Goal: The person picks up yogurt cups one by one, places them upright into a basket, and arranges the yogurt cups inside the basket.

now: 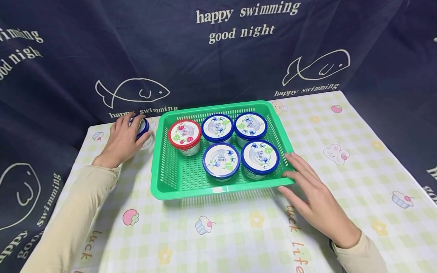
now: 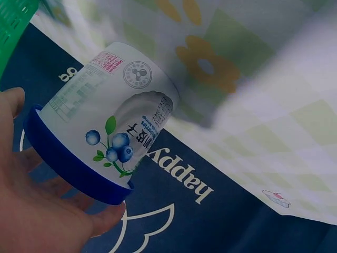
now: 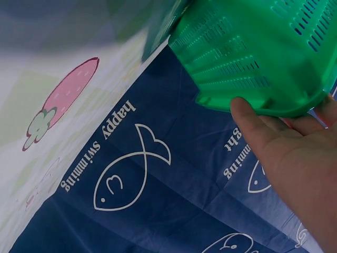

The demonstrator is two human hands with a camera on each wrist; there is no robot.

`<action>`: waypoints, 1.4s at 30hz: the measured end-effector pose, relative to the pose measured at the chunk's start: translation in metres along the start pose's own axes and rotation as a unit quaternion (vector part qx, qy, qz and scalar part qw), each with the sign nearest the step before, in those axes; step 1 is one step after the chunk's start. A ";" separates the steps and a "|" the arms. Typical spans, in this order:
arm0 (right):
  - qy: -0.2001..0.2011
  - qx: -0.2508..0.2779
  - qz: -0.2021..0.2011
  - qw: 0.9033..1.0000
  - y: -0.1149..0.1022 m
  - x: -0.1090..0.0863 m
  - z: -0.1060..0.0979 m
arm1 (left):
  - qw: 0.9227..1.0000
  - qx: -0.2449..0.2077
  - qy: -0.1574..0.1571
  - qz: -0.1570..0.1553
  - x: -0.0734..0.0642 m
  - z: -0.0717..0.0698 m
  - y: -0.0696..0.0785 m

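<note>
My left hand [image 1: 123, 137] grips a white ice cream cup [image 2: 113, 108] with a blue lid [image 2: 73, 158] from above, its fingers and thumb round the lid. This cup has a blueberry print and stands left of the green basket [image 1: 158, 163], partly hidden by the hand in the head view. At the basket's front right corner rests my right hand [image 1: 317, 199], fingers straight on the rim and thumb by the front edge. Inside the basket stand a red-lidded cup [image 1: 184, 133] at the left and several blue-lidded cups [image 1: 222, 160] in the middle and right.
A light checked tablecloth [image 1: 232, 231] with cupcake, flower and strawberry prints covers the table. Dark blue cloth [image 1: 232, 68] with white fish and lettering hangs behind and at both sides. The basket's raised rim surrounds the cups inside.
</note>
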State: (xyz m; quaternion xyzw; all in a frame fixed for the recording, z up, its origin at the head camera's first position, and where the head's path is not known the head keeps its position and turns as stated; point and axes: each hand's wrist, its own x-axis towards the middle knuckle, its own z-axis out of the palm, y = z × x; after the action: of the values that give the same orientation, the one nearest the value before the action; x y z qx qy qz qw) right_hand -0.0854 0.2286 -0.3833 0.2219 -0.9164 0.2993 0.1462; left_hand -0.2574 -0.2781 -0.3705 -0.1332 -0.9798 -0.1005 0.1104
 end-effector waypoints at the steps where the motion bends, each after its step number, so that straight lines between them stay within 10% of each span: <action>1: 0.003 0.001 -0.004 1.000 0.000 0.000 0.000 | 1.000 -0.001 -0.002 -0.001 0.000 0.000 0.000; 26: 0.009 0.001 -0.015 1.000 0.000 0.001 0.000 | 0.999 -0.019 -0.034 -0.029 -0.002 -0.005 -0.003; 42: 0.002 -0.004 -0.002 1.000 -0.001 -0.001 0.000 | 1.000 -0.021 0.017 0.010 -0.005 -0.012 0.002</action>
State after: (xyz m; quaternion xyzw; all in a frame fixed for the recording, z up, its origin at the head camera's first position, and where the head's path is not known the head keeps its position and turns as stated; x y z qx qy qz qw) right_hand -0.0846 0.2283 -0.3833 0.2230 -0.9168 0.2958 0.1494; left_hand -0.2501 -0.2797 -0.3600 -0.1440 -0.9740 -0.1220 0.1255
